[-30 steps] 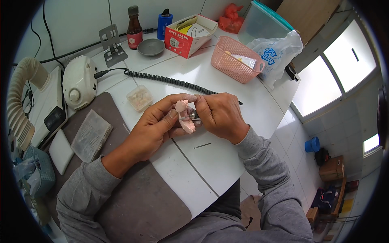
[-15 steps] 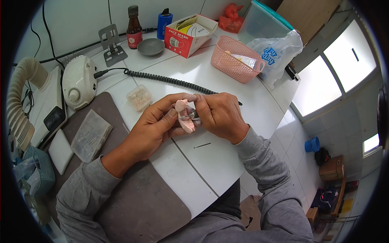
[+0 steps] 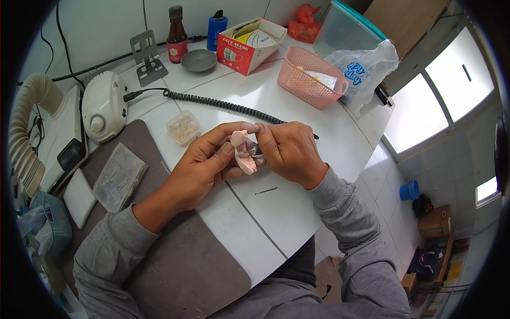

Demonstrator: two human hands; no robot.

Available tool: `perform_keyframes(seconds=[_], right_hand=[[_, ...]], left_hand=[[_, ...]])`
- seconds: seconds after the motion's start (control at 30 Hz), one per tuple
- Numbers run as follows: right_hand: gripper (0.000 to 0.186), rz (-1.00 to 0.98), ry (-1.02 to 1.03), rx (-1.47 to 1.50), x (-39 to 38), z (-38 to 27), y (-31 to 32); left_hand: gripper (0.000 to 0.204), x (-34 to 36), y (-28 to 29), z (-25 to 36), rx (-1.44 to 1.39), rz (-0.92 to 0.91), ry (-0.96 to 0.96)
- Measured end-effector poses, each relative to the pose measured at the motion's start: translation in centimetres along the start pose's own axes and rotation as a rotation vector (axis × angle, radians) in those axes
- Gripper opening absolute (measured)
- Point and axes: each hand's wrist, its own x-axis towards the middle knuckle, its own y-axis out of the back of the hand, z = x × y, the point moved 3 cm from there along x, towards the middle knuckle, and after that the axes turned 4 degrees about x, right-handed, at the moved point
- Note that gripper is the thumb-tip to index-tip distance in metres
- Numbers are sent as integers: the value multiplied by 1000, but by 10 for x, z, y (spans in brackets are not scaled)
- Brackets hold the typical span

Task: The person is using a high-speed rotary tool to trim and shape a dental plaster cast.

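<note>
A pink, horseshoe-shaped denture base (image 3: 246,164) is held up over the white tiled table by my left hand (image 3: 196,165), its fingers and thumb closed around the left side. My right hand (image 3: 295,151) is wrapped around a rotary handpiece (image 3: 255,150), whose metal nose points into the hollow of the pink piece. Most of the handpiece is hidden by my fingers, so I cannot tell whether its tip touches the denture base. My two hands meet at the upper edge of the piece. A thin metal bur (image 3: 265,191) lies on the table below them.
A black coiled cord (image 3: 223,105) runs from a white control box (image 3: 103,109) to behind my right hand. Beyond my left hand is a small clear tub (image 3: 183,127). A clear bur case (image 3: 120,178) rests on a brown mat (image 3: 207,266); a pink basket (image 3: 308,80) stands far right.
</note>
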Motion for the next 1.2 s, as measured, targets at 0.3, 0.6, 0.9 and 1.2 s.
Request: perform_keyframes(seconds=[0.3,0.6,0.9,1.2], right_hand=[[46,-17,-28,7,-1,1,0],[46,-1,29,-19,-1,0,1],[46,-30,-36,19,-1,0,0],[47,-7,-9,-8,-1,-1,0]], left_hand=[[42,1,-2,0,3,0,0],[42,0,0,0,-7,-1,19],[42,1,0,0,-25,-1,12],[40,0,-2,0,8,15,4]])
